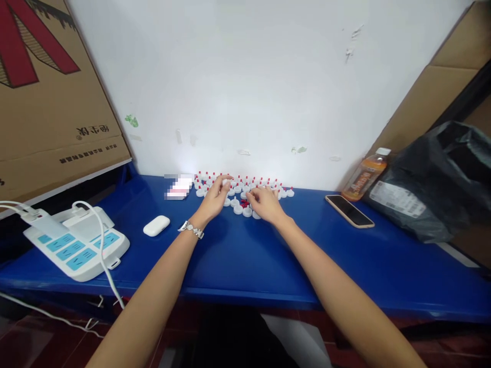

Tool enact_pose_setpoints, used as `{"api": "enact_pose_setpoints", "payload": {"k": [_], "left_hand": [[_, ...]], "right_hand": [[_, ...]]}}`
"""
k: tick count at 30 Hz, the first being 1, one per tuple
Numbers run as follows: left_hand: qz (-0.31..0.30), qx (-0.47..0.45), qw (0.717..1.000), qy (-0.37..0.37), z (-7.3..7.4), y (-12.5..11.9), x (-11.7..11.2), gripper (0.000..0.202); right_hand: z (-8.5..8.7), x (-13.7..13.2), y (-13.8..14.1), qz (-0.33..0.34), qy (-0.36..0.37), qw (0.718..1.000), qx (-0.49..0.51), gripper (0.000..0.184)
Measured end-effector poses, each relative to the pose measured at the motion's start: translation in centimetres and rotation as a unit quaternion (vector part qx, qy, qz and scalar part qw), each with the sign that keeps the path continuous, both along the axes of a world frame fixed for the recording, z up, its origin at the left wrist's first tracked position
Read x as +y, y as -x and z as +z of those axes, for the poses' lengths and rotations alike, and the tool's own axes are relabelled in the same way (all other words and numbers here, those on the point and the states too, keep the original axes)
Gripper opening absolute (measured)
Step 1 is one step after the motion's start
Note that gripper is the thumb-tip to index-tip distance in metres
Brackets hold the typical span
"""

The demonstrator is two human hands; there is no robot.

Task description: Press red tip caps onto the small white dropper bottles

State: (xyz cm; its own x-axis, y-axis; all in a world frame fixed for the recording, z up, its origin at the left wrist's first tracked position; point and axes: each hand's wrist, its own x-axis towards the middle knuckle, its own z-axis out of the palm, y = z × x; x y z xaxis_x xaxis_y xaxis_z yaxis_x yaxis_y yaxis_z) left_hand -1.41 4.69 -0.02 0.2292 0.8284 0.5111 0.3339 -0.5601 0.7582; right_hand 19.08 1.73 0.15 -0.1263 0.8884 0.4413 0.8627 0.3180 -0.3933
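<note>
Many small white round caps with red pointed tips (238, 209) stand in a cluster on the blue table by the wall. My left hand (215, 198), with a silver bracelet watch (191, 229) at its wrist, reaches over the left part of the cluster. Its thumb and index finger are apart, and I see nothing held between them. Over the right part is my right hand (266, 204), fingers curled down and thumb pointing left beside the caps. Its fingertips are partly hidden, so what they grip is unclear. Loose small red tips (244, 203) lie between the two hands.
On the left are a power strip (125, 245) with plugged cables, a white earbud case (156, 226) and a blurred card (179, 187). A phone (350, 211), an orange drink bottle (364, 176) and a dark plastic bag (433, 189) occupy the right. A cardboard box (57, 112) leans at left.
</note>
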Motion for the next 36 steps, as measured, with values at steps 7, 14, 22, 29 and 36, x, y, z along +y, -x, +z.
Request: {"api": "enact_pose_setpoints", "payload": {"k": [7, 14, 22, 29, 36], "left_hand": [[-0.022, 0.081, 0.996, -0.018, 0.1, -0.2, -0.4, 0.044], [0.013, 0.071, 0.997, -0.027, 0.0, 0.2, -0.1, 0.047], [0.092, 0.084, 0.992, -0.029, 0.0, 1.9, 0.8, 0.031], [0.156, 0.155, 0.975, -0.016, -0.7, 3.1, 1.8, 0.017], [0.163, 0.166, 0.973, -0.007, -0.5, 3.0, 1.4, 0.017]], "right_hand": [[0.5, 0.3, 0.4, 0.045, -0.008, 0.987, 0.154, 0.033], [1.0, 1.7, 2.2, 0.184, 0.067, 0.909, 0.368, 0.025], [3.4, 6.1, 2.2, 0.119, 0.049, 0.979, 0.16, 0.006], [2.5, 8.9, 3.0, 0.115, 0.092, 0.985, -0.087, 0.014], [2.2, 9.4, 4.2, 0.094, 0.099, 0.983, -0.126, 0.017]]}}
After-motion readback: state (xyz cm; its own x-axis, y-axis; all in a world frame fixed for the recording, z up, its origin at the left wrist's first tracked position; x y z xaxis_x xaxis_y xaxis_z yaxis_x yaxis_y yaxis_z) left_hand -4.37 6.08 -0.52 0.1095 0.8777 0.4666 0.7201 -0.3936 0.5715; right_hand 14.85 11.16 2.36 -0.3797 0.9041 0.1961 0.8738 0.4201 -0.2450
